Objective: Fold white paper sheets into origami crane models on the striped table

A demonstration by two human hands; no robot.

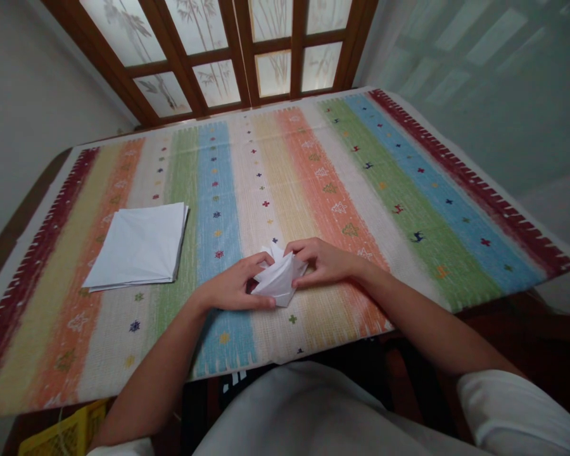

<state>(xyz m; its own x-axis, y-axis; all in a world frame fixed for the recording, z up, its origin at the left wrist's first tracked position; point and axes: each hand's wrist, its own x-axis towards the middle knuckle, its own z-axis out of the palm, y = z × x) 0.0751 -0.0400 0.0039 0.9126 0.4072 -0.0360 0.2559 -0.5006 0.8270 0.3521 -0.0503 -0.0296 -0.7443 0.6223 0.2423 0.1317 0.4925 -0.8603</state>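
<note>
A folded white paper piece (281,282), with several pointed flaps, is held between both hands just above the near middle of the table. My left hand (240,285) grips its left side, thumb along the lower edge and fingers curled over the top. On the other side, my right hand (320,261) pinches the right flaps between thumb and fingers. Parts of the paper are hidden behind the fingers. To the left lies a stack of white paper sheets (140,244), its edges slightly uneven.
A striped, colourful tablecloth (213,190) covers the table. Beyond the far edge stand wooden-framed glass doors (247,57). A glassy panel reflecting the doors (479,88) rises at the right. Below the near left edge sits a yellow plastic crate (66,434).
</note>
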